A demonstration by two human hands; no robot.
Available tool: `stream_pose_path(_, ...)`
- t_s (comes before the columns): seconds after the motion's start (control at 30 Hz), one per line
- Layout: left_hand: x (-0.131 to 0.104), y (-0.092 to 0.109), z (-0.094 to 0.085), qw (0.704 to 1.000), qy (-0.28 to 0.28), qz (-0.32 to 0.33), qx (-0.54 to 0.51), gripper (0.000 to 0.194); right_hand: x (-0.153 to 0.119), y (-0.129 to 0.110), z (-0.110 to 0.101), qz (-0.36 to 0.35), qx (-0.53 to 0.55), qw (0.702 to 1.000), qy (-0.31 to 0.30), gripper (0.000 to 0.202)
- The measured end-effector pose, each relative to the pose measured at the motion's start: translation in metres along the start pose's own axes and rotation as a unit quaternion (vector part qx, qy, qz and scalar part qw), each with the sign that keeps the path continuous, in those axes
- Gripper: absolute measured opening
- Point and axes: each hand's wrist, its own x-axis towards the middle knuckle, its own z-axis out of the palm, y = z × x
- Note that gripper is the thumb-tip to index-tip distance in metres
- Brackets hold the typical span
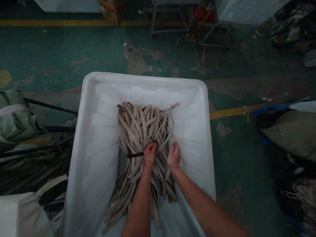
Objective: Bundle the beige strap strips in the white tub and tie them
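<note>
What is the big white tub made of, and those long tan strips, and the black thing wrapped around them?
The white tub looks like smooth plastic: slightly see-through walls, rounded rim. The tan strips are flat, floppy and matte, perhaps rubber or woven elastic; the dim picture leaves it open. The black band by the left hand seems a thin cord or tie, cinching the bundle.

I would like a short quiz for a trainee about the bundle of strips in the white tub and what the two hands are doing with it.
1. True or false: the bundle of tan strips lies inside the white tub.
2. Which hand grips the black tie: A) left hand, B) right hand?
3. What colour is the line on the floor beside the tub?

Key
1. True.
2. A; the right hand rests on the strips beside it.
3. Yellow.
</note>
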Motion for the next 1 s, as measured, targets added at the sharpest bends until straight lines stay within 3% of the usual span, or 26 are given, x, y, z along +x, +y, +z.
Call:
stream_pose_path(0.1, 0.001, 0.001, -0.002, 1.0, 0.0, 0.0, -0.008, 0.04, 0.006, 0.015, 0.01, 0.058, -0.05, 0.997, -0.029, 0.09)
stream_pose_path(0.23, -0.002, 0.007, -0.006, 1.0, -0.004, 0.002, -0.02, 0.042, 0.009, 0.024, 0.022, 0.09, -0.062, 0.993, -0.047, 0.08)
stream_pose_path(0.3, -0.007, 0.016, -0.009, 1.0, -0.012, 0.01, -0.016, 0.042, 0.008, 0.017, 0.022, 0.056, -0.056, 0.994, -0.079, 0.068)
stream_pose_path(0.37, -0.013, 0.029, -0.013, 0.999, -0.029, 0.028, 0.001, 0.04, 0.007, 0.007, 0.022, -0.02, -0.068, 0.989, -0.129, 0.056)
stream_pose_path(0.5, -0.022, 0.057, -0.018, 0.989, -0.089, 0.092, 0.071, 0.034, 0.002, -0.012, 0.037, -0.157, -0.17, 0.947, -0.224, 0.038)
stream_pose_path(0.67, -0.008, 0.067, -0.014, 0.949, -0.177, 0.132, 0.224, 0.023, -0.013, -0.015, 0.064, -0.162, -0.161, 0.932, -0.283, 0.021)
stream_pose_path(0.77, 0.01, 0.066, -0.012, 0.921, -0.188, 0.119, 0.32, 0.025, -0.017, -0.011, 0.06, -0.164, -0.11, 0.934, -0.297, 0.02)
stream_pose_path(0.83, 0.02, 0.066, -0.012, 0.905, -0.182, 0.112, 0.367, 0.026, -0.009, -0.005, 0.05, -0.139, -0.069, 0.954, -0.256, 0.023)
stream_pose_path(0.93, 0.027, 0.065, -0.011, 0.887, -0.175, 0.113, 0.412, 0.026, 0.018, 0.012, 0.041, -0.026, -0.037, 0.993, -0.106, 0.035)
stream_pose_path(1.0, 0.028, 0.064, -0.011, 0.879, -0.177, 0.121, 0.426, 0.025, 0.04, 0.026, 0.045, 0.049, -0.026, 0.998, -0.038, 0.034)
